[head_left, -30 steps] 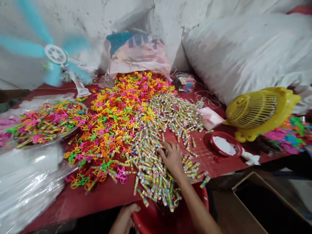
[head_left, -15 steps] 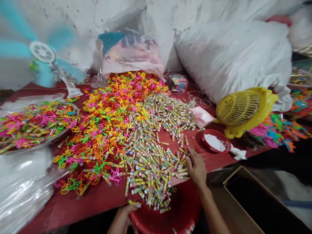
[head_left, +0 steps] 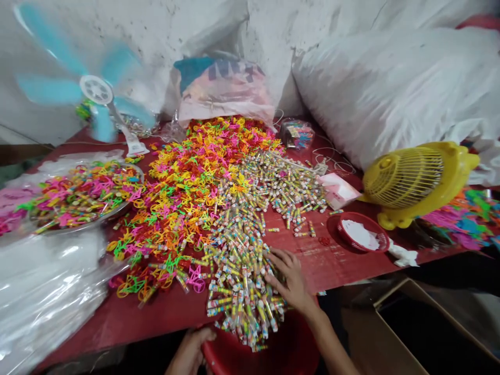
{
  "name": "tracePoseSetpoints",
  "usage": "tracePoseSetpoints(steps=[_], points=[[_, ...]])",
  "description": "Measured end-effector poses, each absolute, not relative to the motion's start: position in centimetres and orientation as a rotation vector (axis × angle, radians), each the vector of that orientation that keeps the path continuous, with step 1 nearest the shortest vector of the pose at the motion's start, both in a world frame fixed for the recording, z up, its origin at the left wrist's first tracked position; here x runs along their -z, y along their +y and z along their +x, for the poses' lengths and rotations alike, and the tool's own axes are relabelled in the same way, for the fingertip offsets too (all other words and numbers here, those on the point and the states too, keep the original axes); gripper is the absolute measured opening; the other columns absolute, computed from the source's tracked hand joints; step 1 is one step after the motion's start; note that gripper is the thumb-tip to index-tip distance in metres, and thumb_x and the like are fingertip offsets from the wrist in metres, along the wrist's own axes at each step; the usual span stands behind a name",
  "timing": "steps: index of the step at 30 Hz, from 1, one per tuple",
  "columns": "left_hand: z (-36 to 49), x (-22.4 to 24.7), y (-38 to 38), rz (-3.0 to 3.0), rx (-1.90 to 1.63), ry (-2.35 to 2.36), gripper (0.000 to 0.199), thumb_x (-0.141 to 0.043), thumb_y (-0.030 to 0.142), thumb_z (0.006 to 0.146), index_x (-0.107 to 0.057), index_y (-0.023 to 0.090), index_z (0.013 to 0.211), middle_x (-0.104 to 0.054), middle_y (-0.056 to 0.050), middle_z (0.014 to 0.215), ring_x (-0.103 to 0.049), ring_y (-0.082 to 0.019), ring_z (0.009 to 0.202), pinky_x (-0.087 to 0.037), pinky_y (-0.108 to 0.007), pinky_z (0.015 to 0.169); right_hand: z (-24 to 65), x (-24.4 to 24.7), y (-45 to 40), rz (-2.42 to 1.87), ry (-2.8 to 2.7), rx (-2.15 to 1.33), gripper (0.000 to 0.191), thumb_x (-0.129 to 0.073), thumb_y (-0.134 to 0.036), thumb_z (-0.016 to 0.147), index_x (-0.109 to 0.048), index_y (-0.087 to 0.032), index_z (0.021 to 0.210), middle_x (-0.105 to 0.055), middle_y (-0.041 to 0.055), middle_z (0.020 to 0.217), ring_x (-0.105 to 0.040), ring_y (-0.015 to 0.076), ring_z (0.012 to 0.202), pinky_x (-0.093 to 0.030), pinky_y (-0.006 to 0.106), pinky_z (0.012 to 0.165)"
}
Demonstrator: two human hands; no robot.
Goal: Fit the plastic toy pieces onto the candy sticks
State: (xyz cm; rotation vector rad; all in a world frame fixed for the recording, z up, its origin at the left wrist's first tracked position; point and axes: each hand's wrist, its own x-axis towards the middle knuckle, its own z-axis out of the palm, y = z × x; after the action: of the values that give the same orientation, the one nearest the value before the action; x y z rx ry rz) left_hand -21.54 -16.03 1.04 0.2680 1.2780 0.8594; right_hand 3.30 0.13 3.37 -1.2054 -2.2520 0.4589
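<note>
A heap of small clear tubes with yellow bands and printed labels (head_left: 242, 260) lies at the front of the red table (head_left: 328, 271), spilling over its edge into a red basin (head_left: 300, 344). Gripped at its left rim by my left hand (head_left: 190, 350), the basin sits just below the table edge. My right hand (head_left: 291, 278) rests against the right side of the heap, fingers stretched out and apart, palm toward the tubes. A large pile of colourful plastic bicycle-shaped pieces (head_left: 175, 198) adjoins the tubes on the left and behind.
Left: a blue-bladed fan (head_left: 96, 89), a round metal tray (head_left: 125, 210) of mixed pieces and clear plastic bags (head_left: 50, 291). Right: a small red basket (head_left: 346, 239) with white paper, a yellow fan (head_left: 406, 177), a big white sack (head_left: 383, 94) and a cardboard box (head_left: 390, 312) below.
My right hand has moved left, pushing tubes toward the front of the heap; more hang over the basin. My left hand stays at the rim. The view has shifted slightly left.
</note>
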Motion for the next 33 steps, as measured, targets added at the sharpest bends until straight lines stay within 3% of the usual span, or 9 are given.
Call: tracePoseSetpoints(steps=[3, 8, 11, 15, 20, 25, 33], points=[[-22.0, -0.9, -16.3, 0.236, -0.899, 1.287, 0.024, -0.061, 0.037, 0.064, -0.06, 0.013, 0.068, -0.059, -0.002, 0.048, -0.054, -0.016, 0.039, -0.041, -0.023, 0.032, 3.4, -3.2, -3.2, -1.137, -2.27, -0.516, 0.041, -0.059, -0.044, 0.086, -0.058, -0.03, 0.125, -0.055, 0.0079, 0.128, -0.047, 0.0286, 0.119, -0.042, 0.049, 0.097], [-23.1, -0.3, -16.8, 0.219, -0.908, 1.331, 0.03, -0.063, 0.042, 0.06, -0.06, 0.013, 0.068, -0.06, -0.002, 0.047, -0.053, -0.016, 0.038, -0.041, -0.024, 0.031, 2.6, -4.7, -4.9, -1.037, -2.126, -0.654, 0.031, -0.055, -0.038, 0.089, -0.062, -0.026, 0.117, -0.05, 0.0101, 0.126, -0.051, 0.0256, 0.117, -0.048, 0.04, 0.092], [-23.4, -0.5, -17.1, 0.257, -0.908, 1.34, 0.029, -0.062, 0.04, 0.063, -0.059, 0.013, 0.074, -0.059, -0.001, 0.046, -0.053, -0.016, 0.038, -0.043, -0.024, 0.032, -0.8, -6.5, -0.9, -1.071, -2.063, -0.519, 0.034, -0.053, -0.04, 0.09, -0.059, -0.026, 0.12, -0.047, 0.0108, 0.128, -0.046, 0.0271, 0.121, -0.044, 0.045, 0.097], [-23.6, -0.9, -17.1, 0.259, -0.867, 1.376, 0.023, -0.057, 0.033, 0.065, -0.057, 0.014, 0.078, -0.057, 0.001, 0.044, -0.051, -0.015, 0.035, -0.042, -0.024, 0.032, -6.7, -8.0, 6.0, -1.083, -2.347, -0.302, 0.055, -0.055, -0.056, 0.085, -0.051, -0.029, 0.133, -0.037, 0.0113, 0.143, -0.034, 0.0318, 0.131, -0.032, 0.053, 0.104], [-23.4, -0.8, -16.8, 0.224, -0.868, 1.43, 0.018, -0.051, 0.03, 0.059, -0.056, 0.016, 0.069, -0.05, 0.004, 0.04, -0.046, -0.013, 0.032, -0.037, -0.022, 0.029, -8.7, -7.4, 6.8, -1.17, -2.606, -0.266, 0.055, -0.055, -0.064, 0.081, -0.059, -0.033, 0.125, -0.049, 0.0087, 0.136, -0.04, 0.036, 0.121, -0.035, 0.056, 0.095], [-23.5, -0.7, -16.7, 0.179, -0.88, 1.484, 0.019, -0.048, 0.036, 0.05, -0.05, 0.018, 0.048, -0.045, 0.002, 0.036, -0.041, -0.011, 0.03, -0.035, -0.021, 0.026, -6.0, -7.3, 2.2, -1.123, -2.584, -0.379, 0.048, -0.056, -0.055, 0.084, -0.058, -0.031, 0.125, -0.054, 0.0079, 0.13, -0.045, 0.0316, 0.113, -0.041, 0.049, 0.089], [-23.9, -1.7, -16.9, 0.255, -0.91, 1.403, 0.024, -0.057, 0.04, 0.056, -0.055, 0.016, 0.054, -0.054, -0.002, 0.039, -0.049, -0.015, 0.034, -0.039, -0.023, 0.03, -4.2, -6.0, -5.2, -1.036, -2.497, -0.385, 0.041, -0.06, -0.041, 0.085, -0.057, -0.027, 0.123, -0.052, 0.0086, 0.132, -0.042, 0.0323, 0.12, -0.041, 0.053, 0.093]])
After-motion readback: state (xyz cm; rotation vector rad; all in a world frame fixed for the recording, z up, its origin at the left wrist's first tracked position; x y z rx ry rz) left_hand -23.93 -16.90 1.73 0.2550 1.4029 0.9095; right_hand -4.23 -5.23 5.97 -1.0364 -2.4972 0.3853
